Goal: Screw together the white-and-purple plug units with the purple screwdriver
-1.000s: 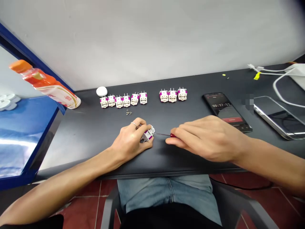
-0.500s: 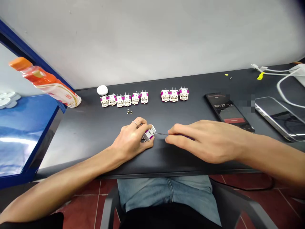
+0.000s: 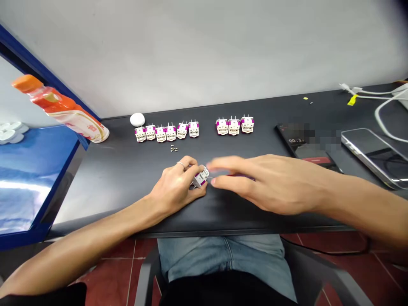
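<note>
My left hand (image 3: 174,186), a ring on one finger, pinches a small white-and-purple plug adapter (image 3: 201,176) just above the black table. Its metal pins point down toward my palm side. From the right, my right hand (image 3: 270,182) holds a thin screwdriver (image 3: 246,176), mostly hidden by the fingers. The screwdriver's shaft runs to the plug adapter's right end; whether the tip sits in a screw is too small to tell. My right fingertips are blurred, close to the adapter. Beyond my left hand lie several small brass-coloured screws (image 3: 174,148).
Several more plug adapters (image 3: 171,133) stand in a row at the back, with three others (image 3: 233,126) to their right. A white round case (image 3: 137,119), an orange bottle (image 3: 70,110), a dark phone (image 3: 314,153), a silver phone (image 3: 376,155) and white cables (image 3: 382,110) surround the work area.
My right hand has slid left along the screwdriver toward the plug adapter, its fingers loosening and blurring. My left hand keeps the adapter almost where it was.
</note>
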### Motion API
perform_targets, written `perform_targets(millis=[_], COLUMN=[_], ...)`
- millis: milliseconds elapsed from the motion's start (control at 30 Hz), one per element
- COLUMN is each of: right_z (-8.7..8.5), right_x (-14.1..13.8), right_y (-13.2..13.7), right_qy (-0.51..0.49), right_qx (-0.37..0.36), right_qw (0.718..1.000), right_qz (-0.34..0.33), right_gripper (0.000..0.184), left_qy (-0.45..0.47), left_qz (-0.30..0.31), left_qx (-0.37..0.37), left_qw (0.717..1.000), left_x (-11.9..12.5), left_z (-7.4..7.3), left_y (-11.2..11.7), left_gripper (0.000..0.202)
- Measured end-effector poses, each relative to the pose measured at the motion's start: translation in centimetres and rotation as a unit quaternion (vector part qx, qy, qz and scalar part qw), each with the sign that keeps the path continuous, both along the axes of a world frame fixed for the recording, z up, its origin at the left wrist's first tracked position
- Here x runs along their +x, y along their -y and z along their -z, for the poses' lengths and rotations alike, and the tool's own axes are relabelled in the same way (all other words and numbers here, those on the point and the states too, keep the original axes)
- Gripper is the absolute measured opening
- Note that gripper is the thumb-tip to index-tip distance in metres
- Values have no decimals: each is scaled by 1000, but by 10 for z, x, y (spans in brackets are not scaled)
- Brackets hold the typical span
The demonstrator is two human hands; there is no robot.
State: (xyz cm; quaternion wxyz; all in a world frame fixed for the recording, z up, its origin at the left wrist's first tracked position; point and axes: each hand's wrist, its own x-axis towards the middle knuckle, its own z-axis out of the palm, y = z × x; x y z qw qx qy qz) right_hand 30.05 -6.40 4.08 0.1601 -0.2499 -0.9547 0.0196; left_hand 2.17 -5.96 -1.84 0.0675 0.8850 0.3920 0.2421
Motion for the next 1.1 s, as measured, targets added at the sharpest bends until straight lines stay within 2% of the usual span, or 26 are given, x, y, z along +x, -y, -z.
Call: perform_targets(millis=[100, 200, 267, 433, 567, 867, 967, 1100], right_z=[8, 15, 15, 4, 1, 11, 15, 20], right_x=[-4, -4, -2, 4, 3, 0, 1, 5], right_y=[-4, -9, -8, 4, 11, 11, 10, 5], right_qy=[19, 6, -59, -175, -225, -224, -238, -239], right_qx=[110, 141, 118, -2, -57, -103, -111, -78], right_qw=[993, 989, 990, 981, 967, 965, 963, 968], right_qz=[-33, -52, -47, 79, 102, 88, 56, -5], right_gripper=[27, 26, 23, 9, 9, 16, 14, 18], left_qy=[0, 0, 0, 9, 20, 19, 24, 28], left_qz=[-1, -3, -6, 0, -4, -6, -5, -4], left_qx=[1, 0, 4, 5, -14, -20, -15, -8], left_qw=[1000, 1000, 1000, 1000, 1000, 1000, 1000, 1000], left_x=[0, 0, 0, 0, 1, 0, 0, 0], left_z=[0, 0, 0, 0, -1, 0, 0, 0], left_y=[-1, -1, -1, 0, -1, -2, -2, -2], left_gripper=[30, 29, 29, 28, 26, 26, 27, 26])
